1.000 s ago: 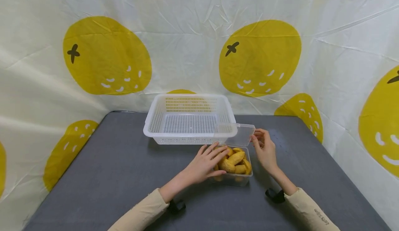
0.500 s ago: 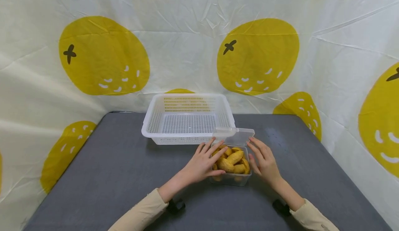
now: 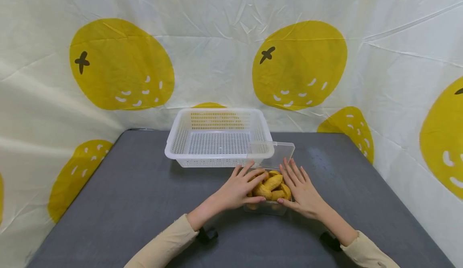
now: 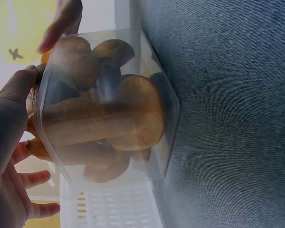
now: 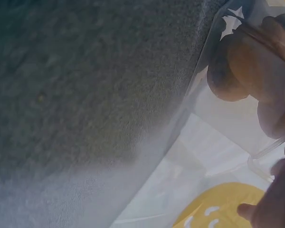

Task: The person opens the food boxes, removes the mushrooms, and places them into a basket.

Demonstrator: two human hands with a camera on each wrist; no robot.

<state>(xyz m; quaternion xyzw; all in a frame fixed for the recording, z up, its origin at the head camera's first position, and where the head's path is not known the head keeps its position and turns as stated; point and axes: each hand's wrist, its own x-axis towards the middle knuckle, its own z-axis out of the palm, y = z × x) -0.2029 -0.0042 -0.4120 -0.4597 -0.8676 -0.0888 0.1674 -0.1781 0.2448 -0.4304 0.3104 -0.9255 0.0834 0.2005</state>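
Note:
A clear plastic box filled with yellow-brown, peanut-shaped pieces stands on the table, its hinged lid raised at the back. My left hand spreads over the box's left side, its fingers across the top of the pieces. On the right side, my right hand lies along the rim with straight fingers, thumb at the front corner. The left wrist view shows several pieces through the box wall, with my left thumb at its rim. My right hand is only partly visible in the right wrist view.
A white perforated basket sits behind the box, close to the raised lid. The dark grey table reaches back to a white cloth backdrop printed with yellow fruit.
My right hand has let go of the lid's right edge and come down to the box's right rim, fingers straightened. The lid dipped slightly, then rose again. My left hand stays nearly in place.

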